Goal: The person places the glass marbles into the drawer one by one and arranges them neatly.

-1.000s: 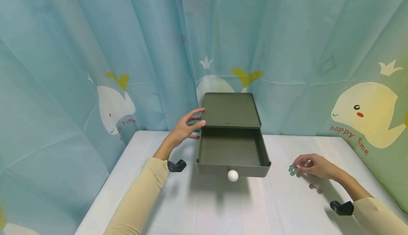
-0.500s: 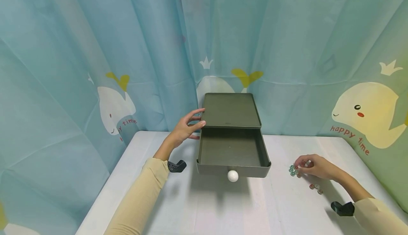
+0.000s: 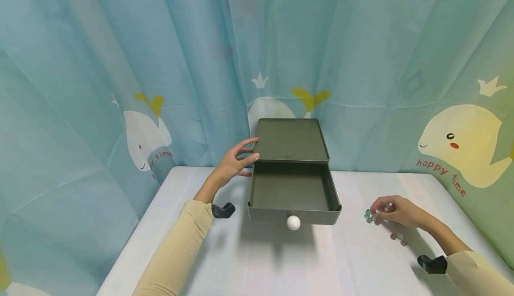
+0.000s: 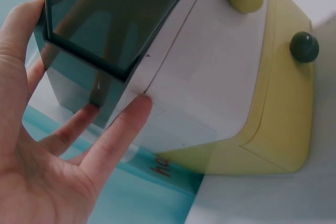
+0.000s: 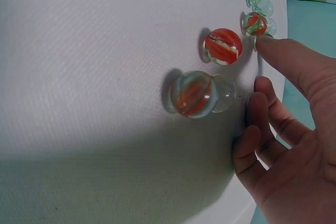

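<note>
Our right hand (image 3: 403, 212) bends its fingers low beside the farther group of marbles (image 3: 368, 215), thumb tip at one of them; we cannot tell whether it pinches that marble or only touches it. This group lies on the right part of the tabletop (image 3: 345, 269), between the cabinet (image 3: 292, 139) and the right edge. Just in front of the hand, nearer the front edge, we see three more: a red marble (image 5: 222, 46), a striped marble (image 5: 194, 94) and a clear marble (image 5: 224, 93) partly hidden behind the striped one.

Our left hand (image 3: 229, 164) has its fingers spread and fairly straight against the cabinet's left side, near the tabletop's back edge; they touch it without closing round anything. The top drawer (image 3: 273, 216) stands out toward the front edge, its white knob (image 3: 293, 223) facing us.

The marbles look like glass, so we judge them hard, smooth, light and slippery, likely to roll at a careless nudge. Thumb and fingertip on opposite sides, at the widest part, should hold one best; a squeeze above that line could shoot it away. The cabinet looks like stiff, fairly light plastic, so we would steady its side and take the drawer by its knob.
</note>
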`<action>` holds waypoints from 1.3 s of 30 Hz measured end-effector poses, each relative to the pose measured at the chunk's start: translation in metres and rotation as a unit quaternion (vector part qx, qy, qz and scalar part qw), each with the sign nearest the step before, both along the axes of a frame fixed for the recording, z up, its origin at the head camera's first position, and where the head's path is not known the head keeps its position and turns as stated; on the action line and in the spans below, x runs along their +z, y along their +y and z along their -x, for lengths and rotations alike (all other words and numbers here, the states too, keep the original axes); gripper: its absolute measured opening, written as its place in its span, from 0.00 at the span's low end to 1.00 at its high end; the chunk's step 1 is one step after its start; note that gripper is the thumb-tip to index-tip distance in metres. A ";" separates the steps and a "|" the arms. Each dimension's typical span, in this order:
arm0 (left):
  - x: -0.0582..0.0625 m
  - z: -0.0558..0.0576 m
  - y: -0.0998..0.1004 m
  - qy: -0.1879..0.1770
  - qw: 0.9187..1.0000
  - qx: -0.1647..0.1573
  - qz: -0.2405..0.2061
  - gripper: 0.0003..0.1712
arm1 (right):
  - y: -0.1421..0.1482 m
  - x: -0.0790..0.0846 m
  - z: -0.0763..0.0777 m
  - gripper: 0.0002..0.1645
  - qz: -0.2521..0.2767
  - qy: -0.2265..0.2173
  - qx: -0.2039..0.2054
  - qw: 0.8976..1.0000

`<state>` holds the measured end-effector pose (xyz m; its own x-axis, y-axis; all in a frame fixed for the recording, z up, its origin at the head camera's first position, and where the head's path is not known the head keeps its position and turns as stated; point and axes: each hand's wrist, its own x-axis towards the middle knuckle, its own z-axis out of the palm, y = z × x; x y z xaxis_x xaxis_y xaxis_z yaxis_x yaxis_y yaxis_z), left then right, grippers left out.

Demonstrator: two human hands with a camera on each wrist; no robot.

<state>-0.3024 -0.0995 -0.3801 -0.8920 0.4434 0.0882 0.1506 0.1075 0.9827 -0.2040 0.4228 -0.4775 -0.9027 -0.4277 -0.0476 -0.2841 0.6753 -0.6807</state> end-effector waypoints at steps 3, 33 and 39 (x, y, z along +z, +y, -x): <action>0.001 -0.001 0.000 0.003 1.000 -0.002 -0.001 0.32 | 0.000 0.000 0.000 0.05 -0.004 -0.002 -0.005 1.000; -0.004 0.000 -0.001 0.008 1.000 -0.005 -0.002 0.31 | 0.003 0.011 0.002 0.06 0.000 0.034 0.058 0.998; -0.003 0.000 -0.001 0.009 1.000 -0.005 -0.003 0.31 | 0.003 0.017 0.001 0.07 0.002 0.056 0.069 0.996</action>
